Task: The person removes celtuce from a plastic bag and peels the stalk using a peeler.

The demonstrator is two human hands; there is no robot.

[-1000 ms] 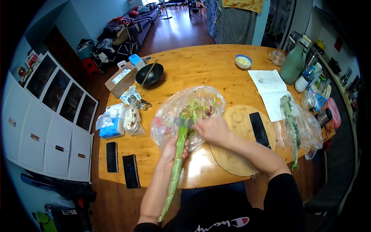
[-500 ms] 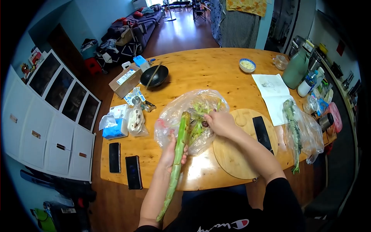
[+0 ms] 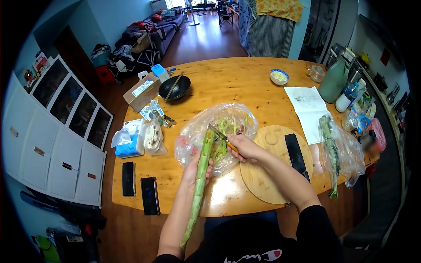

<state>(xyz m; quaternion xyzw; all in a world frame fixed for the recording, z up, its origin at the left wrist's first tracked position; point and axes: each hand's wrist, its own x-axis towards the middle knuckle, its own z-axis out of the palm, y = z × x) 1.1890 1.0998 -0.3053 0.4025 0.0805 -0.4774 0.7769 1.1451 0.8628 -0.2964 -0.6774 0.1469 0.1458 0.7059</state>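
Note:
My left hand [image 3: 196,171] is wrapped round a long green celtuce stem [image 3: 199,186], which slants from the bag down toward my left forearm. In my right hand [image 3: 244,148] is a small knife [image 3: 233,146] with a yellow-orange handle. Its dark blade lies at the upper end of the stem, seemingly touching it. Beneath both hands spreads a clear plastic bag [image 3: 188,131], holding green peelings [image 3: 224,126] and a few purplish bits. Right of my right hand lies a round wooden cutting board [image 3: 263,175] with a dark-bladed cleaver [image 3: 296,153] on it.
Two phones [image 3: 128,179] lie at the table's left, below a tissue pack [image 3: 129,145]. Farther back are a black bowl [image 3: 177,92] with chopsticks and a cardboard box [image 3: 141,94]. At right are a small bowl [image 3: 279,77], paper [image 3: 307,111], bagged greens [image 3: 329,140] and a green bottle [image 3: 332,83].
My right hand has come back from the peelings toward the stem, and the knife now shows at its top. The upper end of the stem has lost its brownish patch from view.

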